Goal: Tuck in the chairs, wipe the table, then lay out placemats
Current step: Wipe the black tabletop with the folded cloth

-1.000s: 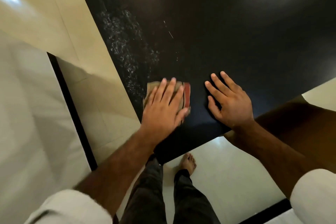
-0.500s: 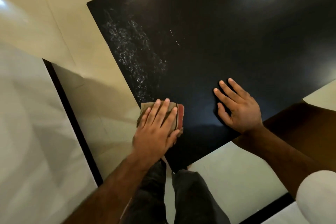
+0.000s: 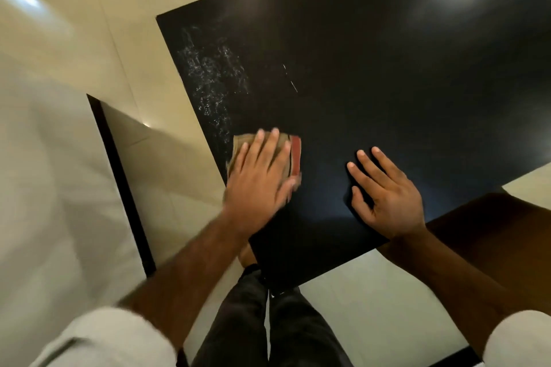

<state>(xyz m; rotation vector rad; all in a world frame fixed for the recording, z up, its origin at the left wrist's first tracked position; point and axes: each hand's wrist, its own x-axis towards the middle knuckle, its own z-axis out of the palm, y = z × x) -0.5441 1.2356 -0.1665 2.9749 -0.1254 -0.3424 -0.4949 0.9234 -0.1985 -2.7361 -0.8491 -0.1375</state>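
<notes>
A glossy black table (image 3: 372, 68) fills the upper right of the head view. My left hand (image 3: 259, 182) lies flat on a folded tan cloth with a red stripe (image 3: 295, 155), pressing it against the table's left edge near the front corner. A streaky white smear (image 3: 208, 74) marks the surface just beyond the cloth. My right hand (image 3: 384, 194) rests palm down on the table with its fingers spread and nothing in it. No chairs or placemats show.
Cream floor tiles (image 3: 149, 3) lie to the left of the table and below it. A black strip (image 3: 119, 176) crosses the floor at left. A brown wooden surface (image 3: 492, 226) sits under the table at right. My legs (image 3: 268, 322) stand at the table's corner.
My left hand slid the cloth back toward the table's front corner, then forward again along the left edge. The right hand stayed planted on the table.
</notes>
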